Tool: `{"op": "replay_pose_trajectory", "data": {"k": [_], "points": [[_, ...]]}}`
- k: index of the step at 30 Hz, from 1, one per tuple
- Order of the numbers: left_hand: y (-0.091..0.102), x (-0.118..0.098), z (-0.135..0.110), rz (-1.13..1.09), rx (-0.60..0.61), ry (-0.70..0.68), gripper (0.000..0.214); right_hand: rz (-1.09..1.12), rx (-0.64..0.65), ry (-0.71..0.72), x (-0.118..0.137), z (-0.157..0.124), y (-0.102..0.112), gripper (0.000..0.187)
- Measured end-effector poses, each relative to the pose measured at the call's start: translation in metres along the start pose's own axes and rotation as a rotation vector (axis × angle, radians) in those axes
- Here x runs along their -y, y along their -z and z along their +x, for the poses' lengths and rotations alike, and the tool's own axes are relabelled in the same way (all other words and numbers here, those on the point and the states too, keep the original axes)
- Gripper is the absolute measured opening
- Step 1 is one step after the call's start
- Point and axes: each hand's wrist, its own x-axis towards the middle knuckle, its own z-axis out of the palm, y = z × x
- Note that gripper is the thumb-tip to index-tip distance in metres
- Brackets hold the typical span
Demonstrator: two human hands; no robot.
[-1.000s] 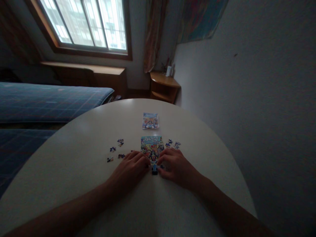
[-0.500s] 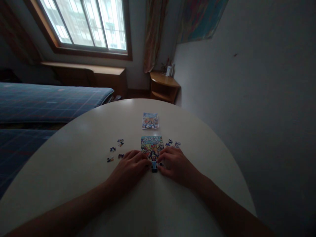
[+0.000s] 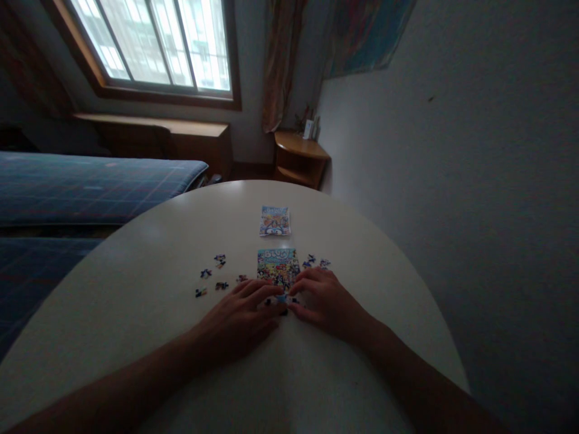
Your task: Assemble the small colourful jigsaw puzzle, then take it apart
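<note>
Jigsaw piece [image 3: 281, 298], small, light blue and dark, lies at the near edge of the colourful rectangular printed sheet [image 3: 278, 265]. The bare left hand [image 3: 248, 310] partly covers it, forefinger and thumb over it; whether they pinch, I cannot tell. On the bare right hand [image 3: 320, 301], thumb and forefinger curve apart just beside it. Round white table [image 3: 149, 289] beneath.

"Where was room left?"
"Beside the packet [image 3: 274, 221]."
"And what was blocked?"
"The near end of the picture sheet [image 3: 278, 265], by the left hand [image 3: 242, 312] and right hand [image 3: 323, 301]; its sides, by puzzle pieces [image 3: 221, 286]."
</note>
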Motion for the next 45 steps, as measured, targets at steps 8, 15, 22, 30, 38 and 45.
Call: {"op": "replay_pose_trajectory", "data": {"k": [8,15,22,30,38,45], "points": [[0.011,-0.002,0.0,-0.048,0.077,-0.031,0.036,-0.022,0.031,0.1,-0.007,-0.001,0.004,0.038],[0.011,-0.003,0.0,-0.063,0.092,-0.007,0.038,-0.024,0.056,0.133,-0.009,-0.001,0.005,0.04],[0.012,-0.004,0.0,-0.062,0.14,0.001,0.041,-0.022,0.051,0.134,-0.009,-0.001,0.005,0.039],[0.019,-0.005,0.001,-0.042,0.216,-0.032,0.052,0.014,0.061,0.131,-0.009,-0.001,0.006,0.037],[0.018,0.0,-0.002,-0.064,0.225,-0.055,0.058,-0.014,-0.127,-0.15,-0.055,0.001,0.029,0.035],[0.017,0.001,-0.002,-0.096,0.231,-0.051,0.059,-0.084,-0.115,-0.175,-0.066,0.004,0.02,0.046]]}}
